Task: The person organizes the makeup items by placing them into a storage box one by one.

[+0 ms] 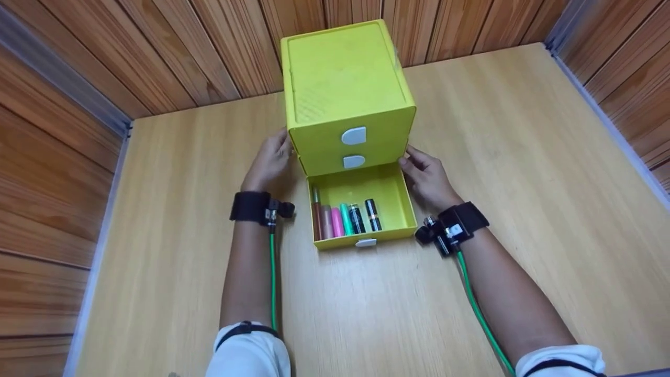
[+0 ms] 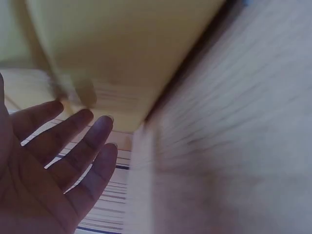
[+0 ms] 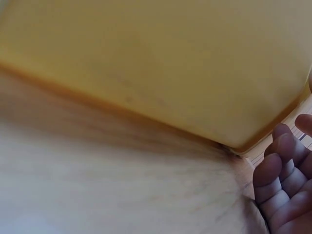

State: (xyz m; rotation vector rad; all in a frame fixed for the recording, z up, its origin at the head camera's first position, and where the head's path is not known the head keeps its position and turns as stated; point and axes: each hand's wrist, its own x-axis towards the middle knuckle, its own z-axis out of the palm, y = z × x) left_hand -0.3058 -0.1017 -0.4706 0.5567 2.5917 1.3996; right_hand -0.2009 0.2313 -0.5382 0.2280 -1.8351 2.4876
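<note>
A yellow drawer cabinet (image 1: 348,73) with white pull tabs stands on the table, its bottom drawer (image 1: 400,209) pulled out. Several slim tubes that look like cosmetics, among them a pink tube (image 1: 337,222), a green tube (image 1: 345,219) and a black tube (image 1: 372,214), lie along the drawer's front and left. My left hand (image 1: 271,159) is at the cabinet's left side; in the left wrist view its fingers (image 2: 80,153) are spread and slightly bent beside the yellow wall. At the right side, my right hand (image 1: 428,177) has its fingers near or against the cabinet; contact is unclear.
Wood-plank walls (image 1: 209,47) enclose the back and both sides of the wooden table (image 1: 172,235). Both wrists wear black straps with cameras, and a green cable (image 1: 473,301) runs along each forearm.
</note>
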